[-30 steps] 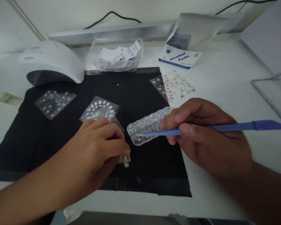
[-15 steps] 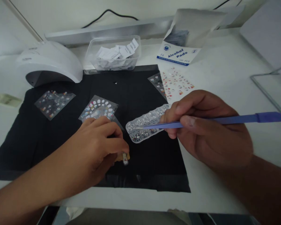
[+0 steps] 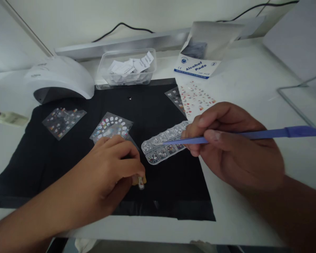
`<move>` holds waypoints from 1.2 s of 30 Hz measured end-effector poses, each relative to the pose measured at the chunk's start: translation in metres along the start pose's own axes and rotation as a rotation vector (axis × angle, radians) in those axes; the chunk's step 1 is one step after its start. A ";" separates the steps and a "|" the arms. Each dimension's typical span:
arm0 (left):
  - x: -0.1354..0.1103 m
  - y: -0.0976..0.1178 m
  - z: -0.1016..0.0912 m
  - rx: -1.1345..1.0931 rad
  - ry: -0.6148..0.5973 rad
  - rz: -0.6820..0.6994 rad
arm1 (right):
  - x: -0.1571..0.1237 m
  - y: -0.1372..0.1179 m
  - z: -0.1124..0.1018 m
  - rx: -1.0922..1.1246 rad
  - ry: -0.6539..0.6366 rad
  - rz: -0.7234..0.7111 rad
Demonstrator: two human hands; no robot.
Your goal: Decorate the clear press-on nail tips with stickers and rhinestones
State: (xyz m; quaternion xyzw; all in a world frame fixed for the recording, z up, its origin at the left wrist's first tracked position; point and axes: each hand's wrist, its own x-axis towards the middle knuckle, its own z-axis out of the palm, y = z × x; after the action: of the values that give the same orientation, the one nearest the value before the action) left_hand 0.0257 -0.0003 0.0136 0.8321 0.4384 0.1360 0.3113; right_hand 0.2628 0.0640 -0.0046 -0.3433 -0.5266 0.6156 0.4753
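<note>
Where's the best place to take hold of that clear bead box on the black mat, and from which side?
Pinch the bead box across its narrow width at the near-left end, coming from above. It lies flat and long; the right hand and blue tool cover the far end.

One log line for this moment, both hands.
left hand: pinching small tan nail tip | right hand: gripping blue plastic tweezers | tip over clear rhinestone case

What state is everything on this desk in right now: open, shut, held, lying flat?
Alcohol pads box: flap open.
Gem case: lying flat on the black mat.
Blue tweezers: held in right hand, tip over the case.
Small nail piece: pinched in left hand.
Plastic tub: lidless, holding paper packets.
Sticker sheets: flat.
</note>
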 end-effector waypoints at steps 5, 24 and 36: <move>-0.002 -0.004 0.001 0.028 0.027 0.037 | -0.001 0.000 -0.001 0.013 -0.012 -0.021; -0.006 -0.002 -0.002 0.005 0.174 0.038 | 0.000 0.005 -0.007 0.033 -0.070 -0.113; -0.003 -0.007 0.004 0.114 0.043 0.057 | 0.000 0.005 -0.006 0.044 -0.051 -0.129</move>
State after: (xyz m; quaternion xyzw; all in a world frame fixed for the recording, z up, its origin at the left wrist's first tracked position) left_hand 0.0213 -0.0011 0.0062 0.8575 0.4281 0.1374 0.2500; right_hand 0.2673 0.0660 -0.0112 -0.2825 -0.5460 0.6034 0.5080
